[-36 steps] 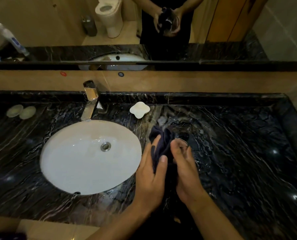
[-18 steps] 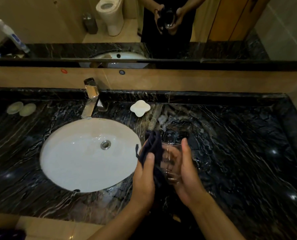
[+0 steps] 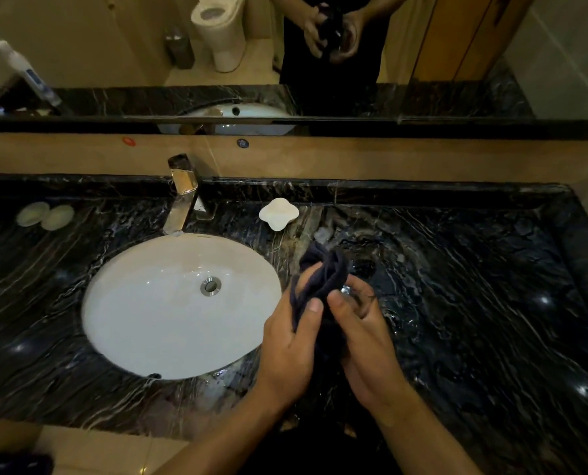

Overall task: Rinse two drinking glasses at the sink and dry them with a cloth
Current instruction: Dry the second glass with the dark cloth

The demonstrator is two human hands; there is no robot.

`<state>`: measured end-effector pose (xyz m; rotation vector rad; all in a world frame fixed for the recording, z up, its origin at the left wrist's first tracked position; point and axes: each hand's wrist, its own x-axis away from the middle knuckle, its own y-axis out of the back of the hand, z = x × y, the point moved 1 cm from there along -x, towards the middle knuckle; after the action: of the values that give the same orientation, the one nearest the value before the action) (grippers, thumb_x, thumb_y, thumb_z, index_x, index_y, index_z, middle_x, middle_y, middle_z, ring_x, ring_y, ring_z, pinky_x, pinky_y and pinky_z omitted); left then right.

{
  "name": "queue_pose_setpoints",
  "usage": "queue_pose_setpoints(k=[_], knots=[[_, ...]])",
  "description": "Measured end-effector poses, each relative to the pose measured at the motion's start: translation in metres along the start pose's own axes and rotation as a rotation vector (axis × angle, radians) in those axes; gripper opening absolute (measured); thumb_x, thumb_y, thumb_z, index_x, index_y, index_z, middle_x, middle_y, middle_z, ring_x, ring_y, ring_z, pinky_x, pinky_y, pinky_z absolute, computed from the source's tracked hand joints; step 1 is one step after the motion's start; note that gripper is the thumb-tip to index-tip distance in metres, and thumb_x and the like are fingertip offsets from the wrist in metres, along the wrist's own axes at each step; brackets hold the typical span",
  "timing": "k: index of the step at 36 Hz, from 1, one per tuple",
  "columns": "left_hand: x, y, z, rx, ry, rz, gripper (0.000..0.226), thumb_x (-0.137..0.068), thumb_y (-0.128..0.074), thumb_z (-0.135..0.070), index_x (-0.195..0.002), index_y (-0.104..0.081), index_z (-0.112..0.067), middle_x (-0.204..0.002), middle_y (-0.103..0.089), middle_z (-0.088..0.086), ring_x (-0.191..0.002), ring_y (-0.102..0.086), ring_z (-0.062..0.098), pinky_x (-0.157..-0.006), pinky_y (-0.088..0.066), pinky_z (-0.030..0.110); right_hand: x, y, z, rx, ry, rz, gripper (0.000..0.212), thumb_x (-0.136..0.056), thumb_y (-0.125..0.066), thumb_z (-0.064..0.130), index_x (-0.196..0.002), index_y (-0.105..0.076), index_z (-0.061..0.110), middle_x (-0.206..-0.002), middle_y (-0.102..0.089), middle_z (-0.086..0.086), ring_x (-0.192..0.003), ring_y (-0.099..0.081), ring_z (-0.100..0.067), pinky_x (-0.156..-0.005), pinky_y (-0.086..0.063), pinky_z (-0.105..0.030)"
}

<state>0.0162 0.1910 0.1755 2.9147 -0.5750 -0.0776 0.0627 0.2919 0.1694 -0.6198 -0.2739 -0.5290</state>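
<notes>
My left hand (image 3: 290,341) grips a dark blue cloth (image 3: 323,275) bunched over the counter, right of the white sink basin (image 3: 155,323). My right hand (image 3: 364,334) wraps around a clear drinking glass (image 3: 349,293). The cloth and my fingers cover most of the glass; only a bit of its rim glints. Cloth is stuffed into or against the glass. A second clear glass (image 3: 364,258) seems to stand on the dark counter just behind my hands, hard to make out.
A chrome faucet (image 3: 182,192) stands behind the basin. A white soap dish (image 3: 278,213) sits on the black marble counter (image 3: 491,303), and two pale round items (image 3: 45,216) lie at far left. The mirror above reflects my hands and a toilet.
The glass was briefly exposed in my right hand half a second ago. The cloth has since been pushed back over it, and both hands have closed together around it.
</notes>
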Motion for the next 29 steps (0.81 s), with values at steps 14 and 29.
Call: queue_pose_setpoints(k=[14, 29], knots=[[0.02, -0.01, -0.007, 0.822, 0.8, -0.008, 0.042, -0.098, -0.047, -0.03, -0.113, -0.074, -0.002, -0.118, -0.071, 0.021, -0.105, -0.071, 0.031, -0.099, -0.054, 0.045, 0.005, -0.008, 0.015, 0.291, 0.347, 0.054, 0.078, -0.055, -0.085, 0.019, -0.122, -0.049, 0.036, -0.115, -0.071, 0.0, -0.11, -0.068, -0.019, -0.092, -0.055, -0.032], [0.031, 0.021, 0.007, 0.843, 0.983, 0.123, 0.031, -0.091, -0.054, -0.026, -0.095, -0.078, -0.007, -0.096, -0.074, 0.017, -0.079, -0.07, 0.032, -0.075, -0.054, 0.045, 0.016, 0.017, 0.011, 0.768, 0.533, 0.09, 0.085, -0.056, -0.088, 0.03, -0.124, -0.042, 0.053, -0.117, -0.064, 0.021, -0.113, -0.065, -0.009, -0.098, -0.053, -0.035]])
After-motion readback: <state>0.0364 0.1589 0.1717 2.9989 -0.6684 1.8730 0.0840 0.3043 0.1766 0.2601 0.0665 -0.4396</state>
